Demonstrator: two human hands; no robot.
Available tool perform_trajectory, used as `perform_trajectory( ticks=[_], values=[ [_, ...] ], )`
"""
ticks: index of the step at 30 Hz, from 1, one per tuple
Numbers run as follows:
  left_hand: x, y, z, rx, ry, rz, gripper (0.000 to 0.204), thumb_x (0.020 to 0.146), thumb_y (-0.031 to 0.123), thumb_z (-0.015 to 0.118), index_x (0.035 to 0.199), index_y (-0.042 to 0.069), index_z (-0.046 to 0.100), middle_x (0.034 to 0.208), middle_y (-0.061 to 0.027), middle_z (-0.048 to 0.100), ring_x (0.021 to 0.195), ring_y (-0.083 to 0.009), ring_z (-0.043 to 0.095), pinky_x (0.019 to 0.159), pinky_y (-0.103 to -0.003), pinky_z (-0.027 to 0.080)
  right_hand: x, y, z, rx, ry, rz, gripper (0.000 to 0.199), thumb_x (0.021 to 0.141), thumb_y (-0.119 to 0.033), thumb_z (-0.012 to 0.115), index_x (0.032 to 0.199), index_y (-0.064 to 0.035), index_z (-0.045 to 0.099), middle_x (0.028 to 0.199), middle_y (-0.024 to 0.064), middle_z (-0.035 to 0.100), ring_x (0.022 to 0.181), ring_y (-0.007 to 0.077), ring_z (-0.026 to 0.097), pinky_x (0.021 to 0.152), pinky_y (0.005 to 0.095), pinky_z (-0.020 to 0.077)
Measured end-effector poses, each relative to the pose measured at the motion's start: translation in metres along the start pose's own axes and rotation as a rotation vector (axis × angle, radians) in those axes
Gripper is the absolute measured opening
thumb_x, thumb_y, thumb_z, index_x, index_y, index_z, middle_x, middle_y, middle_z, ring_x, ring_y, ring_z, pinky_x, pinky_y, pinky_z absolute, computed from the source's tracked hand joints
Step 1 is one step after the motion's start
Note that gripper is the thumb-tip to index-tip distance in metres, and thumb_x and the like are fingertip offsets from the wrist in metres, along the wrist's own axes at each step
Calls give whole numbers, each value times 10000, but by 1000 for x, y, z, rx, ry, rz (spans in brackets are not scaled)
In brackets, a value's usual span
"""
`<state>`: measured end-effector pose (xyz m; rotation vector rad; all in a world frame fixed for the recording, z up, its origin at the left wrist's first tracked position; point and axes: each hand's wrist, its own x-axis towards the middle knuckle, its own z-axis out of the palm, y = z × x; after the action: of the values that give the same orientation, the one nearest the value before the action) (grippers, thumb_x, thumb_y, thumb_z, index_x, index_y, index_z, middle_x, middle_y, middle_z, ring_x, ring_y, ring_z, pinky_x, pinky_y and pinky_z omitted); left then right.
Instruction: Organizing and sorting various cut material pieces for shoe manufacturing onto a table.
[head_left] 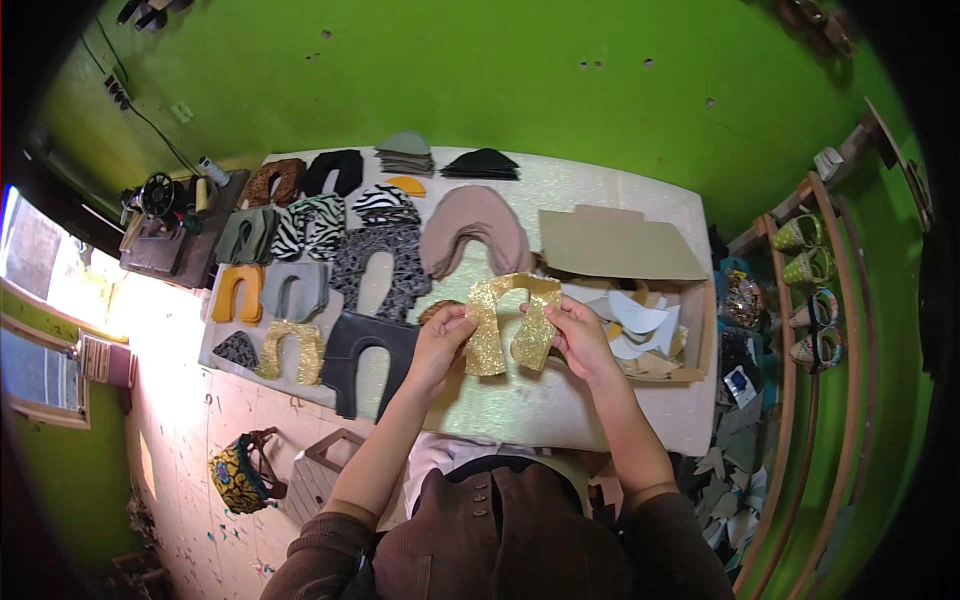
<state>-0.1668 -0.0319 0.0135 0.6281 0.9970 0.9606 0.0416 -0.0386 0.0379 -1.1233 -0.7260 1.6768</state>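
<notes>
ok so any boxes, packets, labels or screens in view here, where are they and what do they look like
Cardboard box: on the table's right side, just beyond the right hand; open, brown, holding white and tan cut pieces.
Box flap: rising from the box's far edge; flat, plain grey-brown card.
Small blue packet: right of the table, among clutter; squarish, blue with a white patch.
No screens or signs show.

Open brown cardboard box (690,330) sitting at the counter's (600,200) right end, flat flap (615,245) folding out leftward, white and tan cut pieces (640,320) lying inside
</notes>
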Motion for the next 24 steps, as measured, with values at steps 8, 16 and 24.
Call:
perform_trajectory(
  ticks=[8,16,24],
  values=[
    [-27,46,-121,-59,139,33,185,861,53,535,1031,-12,502,835,-43,626,675,-68,578,575,-175,452,43,57,107,224,-204,172,351,876,-5,416,1219,66,396,1174,185,517,1072,233,530,912,327,450],
    [-46,51,-236,-22,269,43,244,860,88,536,1072,-26,496,913,-60,606,796,-95,569,719,-204,446,61,135,196,233,-5,328,133,890,-118,497,957,-12,542,820,38,596,684,120,591,619,253,502],
    [-58,63,-316,155,443,83,259,844,84,558,1073,-26,509,855,-16,589,741,-59,536,636,-174,419,71,202,252,-305,8,160,196,897,-192,516,913,-9,586,767,-7,564,680,50,509,608,195,412]
  ],
)
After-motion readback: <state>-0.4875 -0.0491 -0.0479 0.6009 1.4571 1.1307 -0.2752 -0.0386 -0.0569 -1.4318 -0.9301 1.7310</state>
